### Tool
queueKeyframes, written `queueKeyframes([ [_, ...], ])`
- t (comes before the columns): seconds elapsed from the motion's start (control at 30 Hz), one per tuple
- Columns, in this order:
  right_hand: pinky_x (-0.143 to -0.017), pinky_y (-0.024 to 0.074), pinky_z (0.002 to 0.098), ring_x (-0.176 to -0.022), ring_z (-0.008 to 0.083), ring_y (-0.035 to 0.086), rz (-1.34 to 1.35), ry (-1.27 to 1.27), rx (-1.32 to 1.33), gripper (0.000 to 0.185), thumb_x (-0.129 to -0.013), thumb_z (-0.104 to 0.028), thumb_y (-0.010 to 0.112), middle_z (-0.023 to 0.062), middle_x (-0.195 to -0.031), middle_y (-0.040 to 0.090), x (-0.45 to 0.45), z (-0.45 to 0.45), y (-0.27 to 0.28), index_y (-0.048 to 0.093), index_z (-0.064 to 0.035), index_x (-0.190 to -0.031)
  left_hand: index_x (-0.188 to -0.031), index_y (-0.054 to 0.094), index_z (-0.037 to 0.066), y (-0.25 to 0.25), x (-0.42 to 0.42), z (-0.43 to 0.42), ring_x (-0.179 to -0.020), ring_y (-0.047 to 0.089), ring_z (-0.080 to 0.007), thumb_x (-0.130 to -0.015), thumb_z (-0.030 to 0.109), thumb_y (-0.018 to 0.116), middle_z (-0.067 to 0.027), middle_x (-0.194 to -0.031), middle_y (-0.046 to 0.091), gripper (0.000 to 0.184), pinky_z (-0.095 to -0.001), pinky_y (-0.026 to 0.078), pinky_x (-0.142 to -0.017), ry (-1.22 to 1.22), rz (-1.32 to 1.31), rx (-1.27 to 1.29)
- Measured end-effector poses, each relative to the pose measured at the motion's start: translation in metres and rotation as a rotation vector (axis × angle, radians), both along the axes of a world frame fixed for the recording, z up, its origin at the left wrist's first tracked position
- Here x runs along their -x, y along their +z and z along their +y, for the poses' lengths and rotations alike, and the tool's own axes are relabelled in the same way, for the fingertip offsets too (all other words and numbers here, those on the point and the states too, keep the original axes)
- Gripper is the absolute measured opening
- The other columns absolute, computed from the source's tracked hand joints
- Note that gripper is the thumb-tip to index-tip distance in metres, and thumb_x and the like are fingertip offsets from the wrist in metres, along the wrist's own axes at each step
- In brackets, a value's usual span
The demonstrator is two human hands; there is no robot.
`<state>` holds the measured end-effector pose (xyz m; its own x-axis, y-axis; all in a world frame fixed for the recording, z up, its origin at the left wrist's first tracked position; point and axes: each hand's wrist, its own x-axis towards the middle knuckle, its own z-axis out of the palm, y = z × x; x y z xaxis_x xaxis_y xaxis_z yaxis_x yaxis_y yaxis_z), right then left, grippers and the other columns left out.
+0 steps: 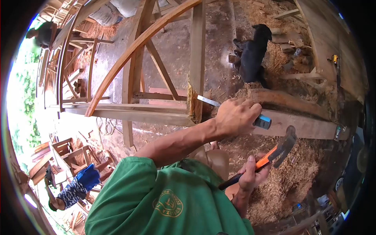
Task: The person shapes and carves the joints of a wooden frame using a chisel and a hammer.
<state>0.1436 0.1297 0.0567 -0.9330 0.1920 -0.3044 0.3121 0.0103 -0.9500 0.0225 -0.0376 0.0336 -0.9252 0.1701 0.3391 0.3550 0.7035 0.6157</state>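
My left hand (238,116) is closed around a chisel with a blue handle (263,121). The chisel's flat metal blade (208,100) points left at the rough, chipped end of a wooden post (192,102); whether its tip touches the wood, I cannot tell. Below and to the right, my right hand (254,174) grips a claw hammer (270,156) by its orange and black handle. The hammer's dark head (288,143) is raised, apart from the chisel's butt. A long beam (156,114) meets the post, and a curved wooden piece (145,43) crosses the frame above.
A black dog (254,55) is on the floor beyond the work. Wood shavings (286,184) pile up at the right, near a thick plank (305,124). One person in blue shorts (88,178) is at lower left, another person (45,34) at upper left.
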Motion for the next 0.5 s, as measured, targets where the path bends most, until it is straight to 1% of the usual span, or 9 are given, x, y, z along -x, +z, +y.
queueKeyframes([
  [0.03, -0.043, 0.0369, 0.0220, -0.043, 0.0060, 0.042, -0.002, -0.007, 0.000, 0.027, -0.094, -0.005, 0.059, 0.0003, -0.054, 0.046, -0.001, 0.000, -0.001, 0.046, 0.0072, -0.114, -0.083, 0.058, 0.010, 0.003, 0.000, -0.001, -0.069, 0.065, -0.0278, -0.067, 0.021, 0.075, -0.0069, -0.074, 0.061, 0.026, -0.0411, 0.052, -0.058, 0.008, 0.006, -0.013],
  [0.1, -0.043, 0.0371, 0.0218, -0.043, 0.0061, 0.042, 0.159, -0.101, -0.037, 0.023, -0.095, -0.005, 0.057, 0.0021, -0.060, 0.050, 0.002, 0.001, -0.002, 0.047, 0.0061, -0.112, -0.083, 0.058, 0.010, 0.003, 0.000, 0.001, -0.070, 0.065, -0.0274, -0.067, 0.022, 0.075, -0.0068, -0.075, 0.061, 0.026, -0.0406, 0.052, -0.058, 0.009, 0.014, -0.030],
  [0.13, -0.040, 0.0339, 0.0205, -0.039, 0.0057, 0.038, 0.102, -0.208, -0.034, 0.025, -0.093, -0.005, 0.056, -0.0021, -0.059, 0.044, 0.007, -0.008, 0.001, 0.045, 0.0038, -0.113, -0.083, 0.058, 0.010, 0.000, 0.001, 0.002, -0.071, 0.066, -0.0273, -0.067, 0.021, 0.075, -0.0069, -0.075, 0.061, 0.025, -0.0403, 0.053, -0.058, 0.008, -0.006, 0.011],
  [0.17, -0.040, 0.0339, 0.0205, -0.039, 0.0057, 0.038, 0.103, -0.214, -0.030, 0.025, -0.093, -0.005, 0.056, -0.0021, -0.059, 0.044, 0.009, -0.014, 0.005, 0.045, 0.0038, -0.113, -0.083, 0.059, 0.010, -0.003, 0.000, 0.003, -0.072, 0.066, -0.0272, -0.068, 0.021, 0.075, -0.0069, -0.076, 0.062, 0.025, -0.0400, 0.053, -0.058, 0.007, -0.027, 0.054],
  [0.23, -0.038, 0.0329, 0.0213, -0.040, 0.0055, 0.039, -0.149, -0.029, 0.106, 0.018, -0.092, -0.004, 0.055, -0.0007, -0.065, 0.046, 0.011, -0.019, 0.009, 0.045, 0.0005, -0.107, -0.084, 0.059, 0.010, -0.010, -0.002, 0.003, -0.073, 0.066, -0.0278, -0.067, 0.020, 0.075, -0.0070, -0.078, 0.062, 0.025, -0.0405, 0.053, -0.060, 0.008, -0.087, 0.091],
  [0.27, -0.035, 0.0335, 0.0223, -0.040, 0.0059, 0.040, -0.066, 0.276, -0.036, 0.014, -0.091, -0.002, 0.054, 0.0011, -0.070, 0.048, 0.007, 0.008, -0.025, 0.044, -0.0034, -0.102, -0.086, 0.059, 0.010, -0.010, -0.001, 0.004, -0.074, 0.067, -0.0283, -0.067, 0.020, 0.075, -0.0071, -0.079, 0.063, 0.026, -0.0410, 0.053, -0.061, 0.017, -0.147, 0.122],
  [0.3, -0.035, 0.0335, 0.0223, -0.040, 0.0059, 0.040, -0.065, 0.259, -0.030, 0.014, -0.091, -0.002, 0.054, 0.0011, -0.070, 0.048, 0.011, 0.007, -0.017, 0.044, -0.0034, -0.102, -0.086, 0.059, 0.010, -0.009, -0.001, 0.006, -0.074, 0.067, -0.0283, -0.067, 0.020, 0.075, -0.0071, -0.079, 0.063, 0.026, -0.0410, 0.053, -0.061, 0.000, -0.144, 0.129],
  [0.4, -0.035, 0.0348, 0.0231, -0.040, 0.0065, 0.040, -0.117, -0.093, 0.188, 0.013, -0.091, -0.002, 0.052, -0.0023, -0.061, 0.043, 0.020, 0.008, -0.007, 0.044, -0.0050, -0.101, -0.091, 0.058, 0.009, -0.011, 0.001, 0.005, -0.077, 0.067, -0.0317, -0.068, 0.017, 0.073, -0.0082, -0.083, 0.063, 0.028, -0.0439, 0.053, -0.067, -0.015, -0.180, 0.135],
  [0.5, -0.035, 0.0345, 0.0236, -0.040, 0.0064, 0.040, -0.010, -0.171, 0.271, 0.014, -0.089, -0.002, 0.051, -0.0034, -0.058, 0.041, 0.016, -0.006, -0.015, 0.044, -0.0046, -0.100, -0.091, 0.058, 0.009, -0.011, 0.003, 0.006, -0.078, 0.067, -0.0316, -0.068, 0.016, 0.072, -0.0086, -0.082, 0.063, 0.028, -0.0444, 0.053, -0.066, -0.006, -0.200, 0.182],
])
